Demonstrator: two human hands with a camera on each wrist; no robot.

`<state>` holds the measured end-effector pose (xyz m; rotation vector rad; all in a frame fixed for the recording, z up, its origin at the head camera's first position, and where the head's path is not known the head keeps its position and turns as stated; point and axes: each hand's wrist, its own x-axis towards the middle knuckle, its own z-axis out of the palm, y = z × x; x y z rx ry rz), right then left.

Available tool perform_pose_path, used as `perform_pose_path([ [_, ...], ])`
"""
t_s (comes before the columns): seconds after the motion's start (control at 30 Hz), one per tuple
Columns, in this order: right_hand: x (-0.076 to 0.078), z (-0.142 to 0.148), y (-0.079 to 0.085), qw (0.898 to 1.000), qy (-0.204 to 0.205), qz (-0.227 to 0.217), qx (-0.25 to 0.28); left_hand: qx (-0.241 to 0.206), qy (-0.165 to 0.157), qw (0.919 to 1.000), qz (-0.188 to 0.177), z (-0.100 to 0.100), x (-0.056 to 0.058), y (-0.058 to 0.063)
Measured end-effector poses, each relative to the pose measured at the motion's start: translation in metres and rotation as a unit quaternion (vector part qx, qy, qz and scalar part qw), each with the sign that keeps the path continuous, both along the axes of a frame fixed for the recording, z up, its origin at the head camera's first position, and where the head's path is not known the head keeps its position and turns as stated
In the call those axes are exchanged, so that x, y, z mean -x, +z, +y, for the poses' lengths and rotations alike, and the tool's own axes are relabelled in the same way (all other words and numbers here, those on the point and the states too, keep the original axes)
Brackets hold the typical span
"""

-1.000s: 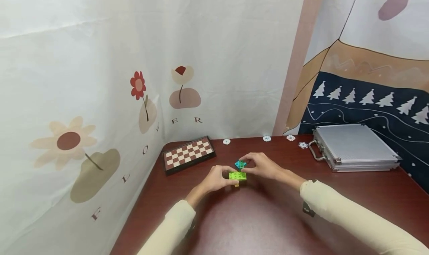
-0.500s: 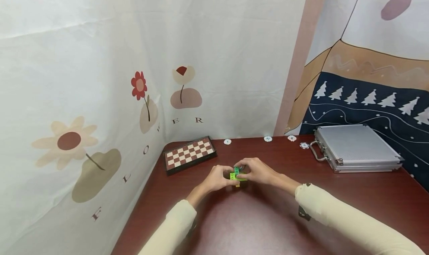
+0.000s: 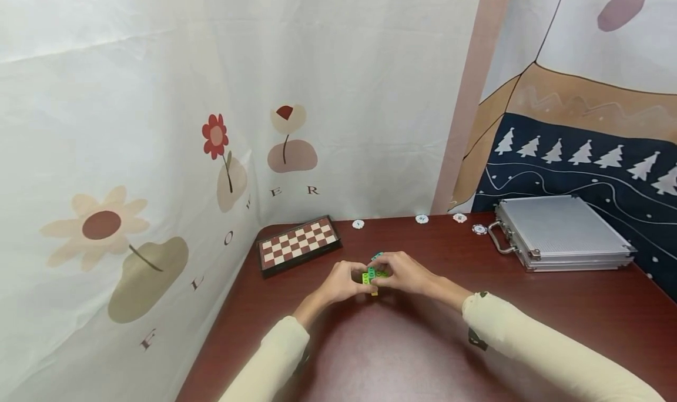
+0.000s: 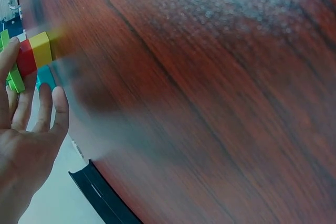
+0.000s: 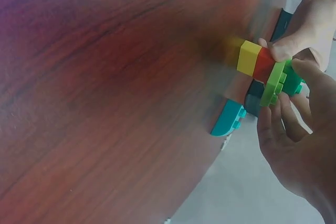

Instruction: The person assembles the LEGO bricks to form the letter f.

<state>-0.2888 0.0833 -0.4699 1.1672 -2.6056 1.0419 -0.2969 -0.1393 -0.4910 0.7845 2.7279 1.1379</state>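
A small stack of toy building bricks stands on the table between both hands: a yellow brick (image 5: 248, 57) at the bottom, a red brick (image 5: 264, 65) above it, then a longer light green brick (image 5: 274, 83). My left hand (image 3: 338, 282) pinches this stack from the left, its thumb near the red and light green bricks. A darker green brick (image 5: 292, 80) sits at the studs of the light green one, pinched by my right hand (image 3: 406, 272). Just beyond, a teal brick with a curved side (image 5: 227, 118) lies on the table; in the head view the right fingers mostly hide it.
A checkered board (image 3: 298, 244) in a black frame lies back left. Several poker chips, one a white chip (image 3: 358, 224), lie along the rear edge. A silver case (image 3: 563, 231) rests back right. Printed curtains (image 3: 370, 96) hang behind the dark red table (image 3: 402, 355).
My right hand has come from the teal and green bricks behind to the stack, bringing the darker green brick onto the light green one. The left hand has kept its hold.
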Motion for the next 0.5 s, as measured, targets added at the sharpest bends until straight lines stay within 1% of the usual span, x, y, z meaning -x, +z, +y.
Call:
perform_pose_path([
  [0.1,0.0002,-0.0006,0.0017,1.0,-0.009,0.003,-0.013,0.0,0.001,1.0,0.0,0.0002,0.0003,0.0012],
  [0.3,0.0,-0.0015,0.0026,0.998,-0.036,0.008,-0.056,0.0,0.003,1.0,-0.002,-0.0002,0.0,0.001],
  [0.5,-0.002,-0.0015,0.0008,0.997,-0.039,0.014,-0.058,-0.001,0.006,1.0,-0.002,0.0001,-0.0001,-0.0019],
])
